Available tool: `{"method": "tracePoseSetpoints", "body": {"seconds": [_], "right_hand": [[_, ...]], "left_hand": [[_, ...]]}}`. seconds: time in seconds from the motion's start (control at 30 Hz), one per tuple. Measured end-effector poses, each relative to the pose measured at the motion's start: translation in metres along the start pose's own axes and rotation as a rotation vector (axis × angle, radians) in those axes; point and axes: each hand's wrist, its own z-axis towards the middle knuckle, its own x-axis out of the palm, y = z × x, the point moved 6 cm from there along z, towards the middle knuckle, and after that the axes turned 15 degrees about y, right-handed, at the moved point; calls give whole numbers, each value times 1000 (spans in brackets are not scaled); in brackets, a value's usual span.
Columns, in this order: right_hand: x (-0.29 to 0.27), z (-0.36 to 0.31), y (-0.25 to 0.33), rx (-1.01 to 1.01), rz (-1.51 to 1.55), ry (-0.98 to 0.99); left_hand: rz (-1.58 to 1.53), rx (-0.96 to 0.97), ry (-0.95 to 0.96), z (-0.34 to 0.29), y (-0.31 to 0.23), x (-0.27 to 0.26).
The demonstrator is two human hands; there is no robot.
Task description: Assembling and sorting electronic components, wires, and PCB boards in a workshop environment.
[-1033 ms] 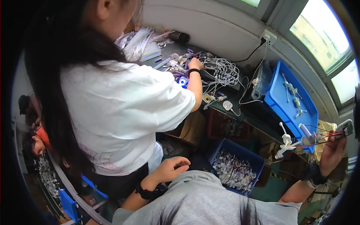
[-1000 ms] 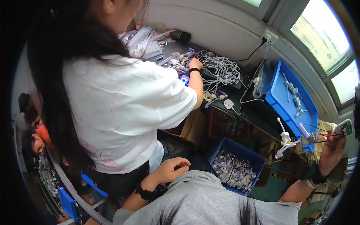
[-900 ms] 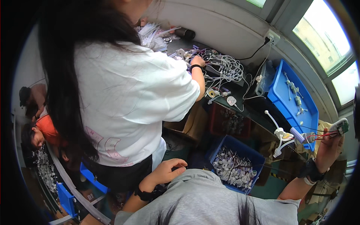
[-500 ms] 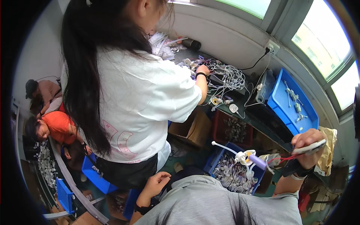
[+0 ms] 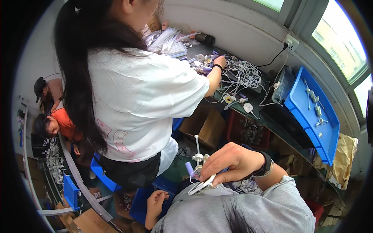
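My right hand (image 5: 239,161) is in front of my chest, thumb and fingers closed on the rim of a flat white round disc (image 5: 203,185). Thin wires link the disc to a purple cylinder (image 5: 189,168) and a white fitting (image 5: 199,157), from which a thin white stem (image 5: 197,143) with a small tip rises. The fingers hide part of this wired assembly. Lower left, my left hand (image 5: 157,202) hangs near a blue bin (image 5: 136,206), its fingers curled in toward the thumb. Nothing shows in it.
A co-worker in a white shirt (image 5: 136,97) stands close at left, reaching over a workbench with tangled white cables (image 5: 244,75) and loose parts. At right are a blue tray (image 5: 301,103) and crumpled brown paper (image 5: 344,159). A cardboard box (image 5: 204,126) stands below the bench.
My right hand has swung from the far right to the front of my chest, carrying the disc and its wired parts. My left hand has shifted slightly down and its fingers have curled in.
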Motion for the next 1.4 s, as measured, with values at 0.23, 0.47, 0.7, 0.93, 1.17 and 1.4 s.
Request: {"method": "tracePoseSetpoints", "body": {"seconds": [0.23,0.47,0.7,0.93,1.17,1.4], "right_hand": [[58,30,-10,23,51,63],[118,65,-26,15,131,95],[181,103,-64,121,248,260],[201,120,-84,86,272,412],[184,102,-119,181,376,421],[197,118,-148,194,392,487]], "left_hand": [[-22,55,-77,-45,8,-20],[-85,31,-212,-105,43,-50],[-120,30,-392,-136,56,-62],[-194,17,-464,-143,79,-64],[-76,-30,-476,-103,19,-41],[-248,-36,-437,-102,72,-57]]}}
